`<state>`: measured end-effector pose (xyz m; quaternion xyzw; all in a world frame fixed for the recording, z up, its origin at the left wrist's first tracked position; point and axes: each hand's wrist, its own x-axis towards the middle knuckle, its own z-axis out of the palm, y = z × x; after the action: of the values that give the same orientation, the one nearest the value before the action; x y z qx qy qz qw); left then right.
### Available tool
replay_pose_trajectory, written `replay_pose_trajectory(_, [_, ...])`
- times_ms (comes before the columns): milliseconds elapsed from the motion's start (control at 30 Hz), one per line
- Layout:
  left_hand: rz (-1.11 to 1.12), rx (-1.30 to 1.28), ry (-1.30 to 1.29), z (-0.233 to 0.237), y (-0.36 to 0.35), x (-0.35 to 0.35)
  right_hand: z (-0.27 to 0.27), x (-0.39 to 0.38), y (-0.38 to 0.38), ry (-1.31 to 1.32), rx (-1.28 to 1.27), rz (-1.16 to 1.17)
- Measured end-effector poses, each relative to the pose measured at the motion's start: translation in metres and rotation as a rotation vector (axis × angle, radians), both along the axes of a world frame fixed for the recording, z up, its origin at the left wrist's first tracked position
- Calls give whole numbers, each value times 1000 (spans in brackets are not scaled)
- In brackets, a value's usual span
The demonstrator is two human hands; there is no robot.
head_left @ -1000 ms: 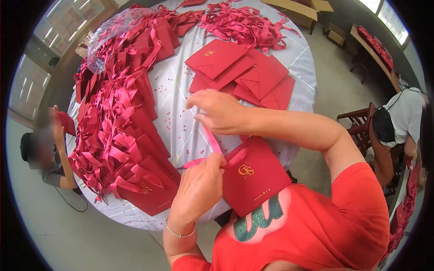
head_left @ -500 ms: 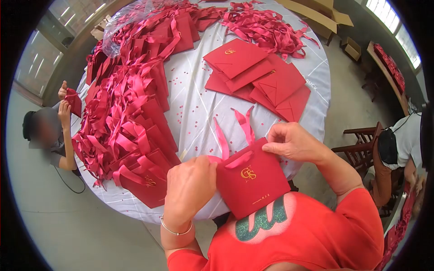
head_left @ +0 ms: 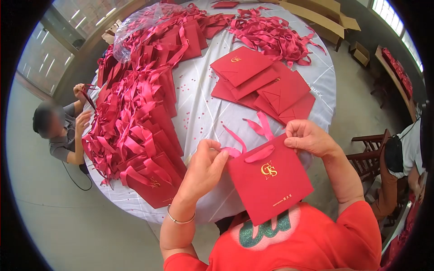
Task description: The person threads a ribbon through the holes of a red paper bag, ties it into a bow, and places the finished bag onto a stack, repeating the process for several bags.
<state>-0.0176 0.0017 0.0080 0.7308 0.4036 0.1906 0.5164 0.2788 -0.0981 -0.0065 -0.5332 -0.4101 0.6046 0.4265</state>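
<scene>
A red paper gift bag point(head_left: 275, 192) with a gold monogram hangs tilted in front of my chest. My right hand point(head_left: 309, 137) pinches its upper right corner between thumb and fingers. At the upper left corner, my left hand point(head_left: 205, 169) has thumb and fingertips closed on a pink ribbon point(head_left: 233, 152) threaded through the bag. One stretch of ribbon point(head_left: 259, 155) lies across the bag's front below the top edge. Loose ribbon ends point(head_left: 262, 126) stick up behind that edge.
On the round table's white cloth point(head_left: 194, 95) lie red bags with ribbons point(head_left: 135, 117) at left, flat bags point(head_left: 264, 86) at right and a ribbon heap point(head_left: 275, 36) behind. A person point(head_left: 65, 131) handles a bag at the left edge. Chairs point(head_left: 368, 153) stand at right.
The bag has risen slightly and swung right, its front now facing me more fully. My left hand has turned, showing its thumb and fingertips. The person at left has lowered one hand.
</scene>
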Motion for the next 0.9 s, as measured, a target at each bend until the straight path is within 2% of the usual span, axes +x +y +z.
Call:
replay_pose_trajectory(33, [-1,4,2,-2,-1,2,0,1,-1,18,1,5])
replay_pose_trajectory(100, [30,-463,-306,-5,-3,7,-2,4,-1,41,5,9])
replay_pose_trajectory(133, [30,-460,-301,-2,-2,9,-5,5,-1,39,23,82])
replay_pose_trajectory(200, [-26,-725,-382,5,-1,11,-5,1,0,39,39,155])
replay_pose_trajectory(267, [-33,-725,-381,0,-1,15,3,-9,2,-39,31,249])
replay_pose_trajectory(433, [3,-685,-425,-4,-5,22,4,-17,7,-97,63,290])
replay_pose_trajectory(500, [84,-760,-588,-4,-7,24,3,-19,8,-136,98,316])
replay_pose_trajectory(600, [137,-833,-646,-8,-6,25,5,-22,8,-178,75,326])
replay_pose_trajectory(667, [136,-773,-639,-13,-5,26,5,-23,9,-222,102,330])
replay_pose_trajectory(733, [142,-706,-637,-18,-2,25,4,-21,9,-234,104,341])
replay_pose_trajectory(800, [256,-703,-734,-21,2,22,3,-21,8,-248,112,357])
replay_pose_trajectory(900, [301,-657,-837,-24,8,21,3,-20,7,-108,19,284])
